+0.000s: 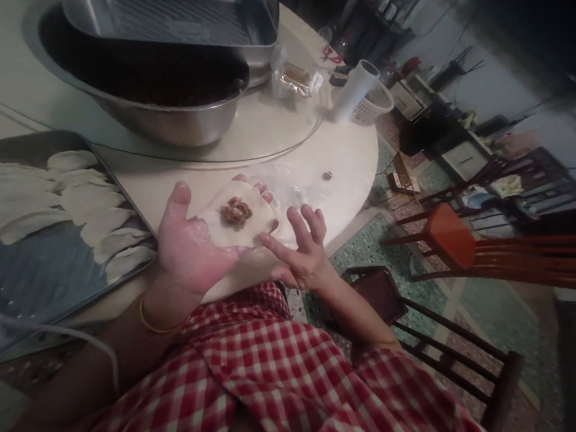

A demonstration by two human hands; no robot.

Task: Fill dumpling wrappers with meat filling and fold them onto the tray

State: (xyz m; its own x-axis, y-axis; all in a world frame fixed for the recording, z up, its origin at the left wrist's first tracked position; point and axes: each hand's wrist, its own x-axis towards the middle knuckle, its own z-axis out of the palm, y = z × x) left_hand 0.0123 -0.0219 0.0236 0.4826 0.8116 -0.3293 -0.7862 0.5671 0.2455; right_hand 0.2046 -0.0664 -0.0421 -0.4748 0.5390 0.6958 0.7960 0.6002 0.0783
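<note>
Palm up, my left hand (185,253) supports a round dumpling wrapper (250,234), its thumb raised and its fingertips showing beyond the far edge. A small mound of brown minced filling (236,212) sits near the middle of the wrapper. My right hand (304,254) is at the wrapper's right edge with fingers spread, its index fingertip at or very near the dough; contact is hard to tell. To the left, a dark metal tray (40,276) holds several folded dumplings (102,199) in overlapping rows. Beyond my hands stands a large steel bowl (183,124) with dark contents.
A rectangular metal pan (181,26) rests over the bowl on a round turntable (282,134). Crumpled clear plastic (286,183) lies on the table past my hands. Farther right are a plastic-wrapped packet (298,80), a white roll (355,89), a white basket (376,102) and chairs (450,237).
</note>
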